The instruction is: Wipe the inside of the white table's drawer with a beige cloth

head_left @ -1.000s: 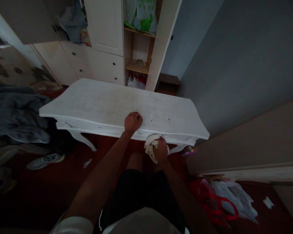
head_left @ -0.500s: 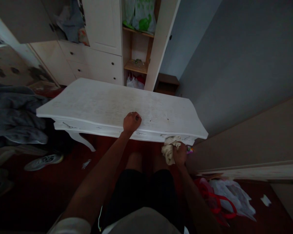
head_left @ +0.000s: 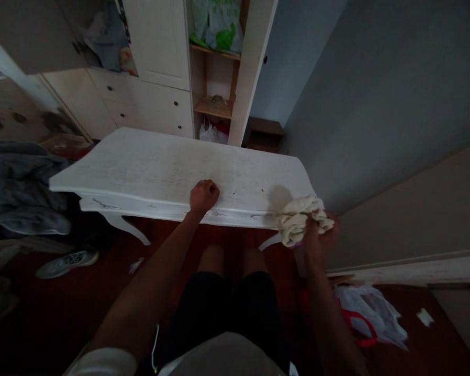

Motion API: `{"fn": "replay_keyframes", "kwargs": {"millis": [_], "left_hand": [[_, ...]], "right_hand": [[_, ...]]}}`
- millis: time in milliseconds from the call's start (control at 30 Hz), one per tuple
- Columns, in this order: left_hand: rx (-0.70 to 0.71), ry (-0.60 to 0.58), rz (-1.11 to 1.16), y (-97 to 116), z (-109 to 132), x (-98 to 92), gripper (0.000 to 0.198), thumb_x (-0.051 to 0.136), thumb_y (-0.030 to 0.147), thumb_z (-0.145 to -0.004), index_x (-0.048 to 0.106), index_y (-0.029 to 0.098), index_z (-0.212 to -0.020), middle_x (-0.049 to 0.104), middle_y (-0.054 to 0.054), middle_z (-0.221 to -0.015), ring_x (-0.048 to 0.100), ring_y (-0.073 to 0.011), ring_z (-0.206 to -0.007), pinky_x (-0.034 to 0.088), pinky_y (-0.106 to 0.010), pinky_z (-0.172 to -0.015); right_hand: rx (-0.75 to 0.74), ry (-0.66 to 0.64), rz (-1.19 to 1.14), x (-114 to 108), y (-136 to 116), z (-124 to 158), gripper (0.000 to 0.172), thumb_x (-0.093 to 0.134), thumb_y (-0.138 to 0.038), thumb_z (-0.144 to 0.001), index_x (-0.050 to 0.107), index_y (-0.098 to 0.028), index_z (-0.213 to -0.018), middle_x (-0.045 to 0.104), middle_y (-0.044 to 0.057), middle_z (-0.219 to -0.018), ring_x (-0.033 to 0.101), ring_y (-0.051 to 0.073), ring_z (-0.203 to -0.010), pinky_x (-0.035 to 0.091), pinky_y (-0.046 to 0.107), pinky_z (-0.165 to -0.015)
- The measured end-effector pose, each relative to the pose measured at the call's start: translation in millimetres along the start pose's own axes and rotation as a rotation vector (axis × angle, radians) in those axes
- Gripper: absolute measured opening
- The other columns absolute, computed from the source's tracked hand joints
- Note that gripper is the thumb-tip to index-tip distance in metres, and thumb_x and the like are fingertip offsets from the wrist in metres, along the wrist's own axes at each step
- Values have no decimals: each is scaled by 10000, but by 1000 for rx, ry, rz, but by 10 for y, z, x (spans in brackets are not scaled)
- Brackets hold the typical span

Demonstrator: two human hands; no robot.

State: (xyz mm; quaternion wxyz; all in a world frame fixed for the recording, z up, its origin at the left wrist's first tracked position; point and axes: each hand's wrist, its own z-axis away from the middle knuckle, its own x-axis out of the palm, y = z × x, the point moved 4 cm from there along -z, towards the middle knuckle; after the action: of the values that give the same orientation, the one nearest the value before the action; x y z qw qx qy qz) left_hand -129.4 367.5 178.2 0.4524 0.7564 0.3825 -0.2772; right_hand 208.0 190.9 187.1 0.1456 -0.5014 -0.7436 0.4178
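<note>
A white table [head_left: 149, 167] with curved edges, carved drawer fronts and greyish smudges on its top stands before me. My left hand [head_left: 204, 196] rests as a loose fist on the tabletop near its front edge; whether anything is inside the curled fingers is hidden. At the right front corner, my right hand [head_left: 321, 232] grips a bunched cream cloth [head_left: 301, 216]. The cloth is raised by the table's edge and hides that corner, with its shadow on the top. Two small dark specks lie on the tabletop between my hands.
Behind the table stands a white wardrobe [head_left: 156, 104] with an open door and plastic bags [head_left: 223, 26] on a shelf. Grey clothing [head_left: 19, 183] is heaped at left, above a sneaker [head_left: 67, 263]. A white plastic bag [head_left: 372, 310] lies on the floor at right, beside the wall.
My right hand has lifted the cloth from the drawer front up and to the right, to the table's corner. My left hand stays on the tabletop. The view has shifted slightly.
</note>
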Motion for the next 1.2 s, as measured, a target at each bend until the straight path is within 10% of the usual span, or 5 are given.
{"fn": "replay_keyframes", "kwargs": {"millis": [233, 467, 533, 967, 1200], "left_hand": [[1, -23, -30, -9, -10, 11, 174, 502, 257, -843, 661, 187, -856, 682, -113, -894, 613, -245, -897, 470, -343, -795], [0, -11, -25, -2, -3, -15, 158, 511, 258, -835, 658, 198, -833, 684, -107, -884, 617, -243, -888, 474, -341, -806], [-2, -11, -24, -5, -5, -14, 157, 512, 260, -835, 657, 202, -831, 685, -107, -886, 618, -247, -893, 476, -345, -807], [6, -26, -21, -4, 7, -50, 211, 483, 286, -841, 666, 182, -855, 699, -122, -907, 632, -244, -897, 485, -344, -842], [-22, -17, 19, -3, 3, -71, 200, 501, 317, -826, 663, 200, -833, 704, -101, -902, 633, -238, -894, 486, -347, -847]], "right_hand": [[-348, 110, -147, 550, -650, -1027, 345, 572, -264, -803, 519, -248, -1143, 575, 46, -1117, 580, 232, -1066, 455, 460, -980], [-465, -567, 273, 1642, -107, -907, 314, 586, -296, -803, 605, -168, -1089, 631, 134, -1114, 553, 294, -1060, 436, 449, -967], [-430, -580, 362, 1734, 71, -840, 324, 572, -324, -826, 616, -158, -1101, 651, 147, -1093, 563, 304, -1030, 442, 449, -945], [-381, -705, -32, 1378, 340, -1243, 587, 542, -609, -865, 543, -203, -1290, 427, 149, -1443, 440, 269, -1301, 391, 476, -1070], [-6, -446, -155, 959, 1051, -1336, 455, 523, -605, -823, 644, -177, -921, 668, 94, -947, 598, 227, -899, 484, 437, -865]]}}
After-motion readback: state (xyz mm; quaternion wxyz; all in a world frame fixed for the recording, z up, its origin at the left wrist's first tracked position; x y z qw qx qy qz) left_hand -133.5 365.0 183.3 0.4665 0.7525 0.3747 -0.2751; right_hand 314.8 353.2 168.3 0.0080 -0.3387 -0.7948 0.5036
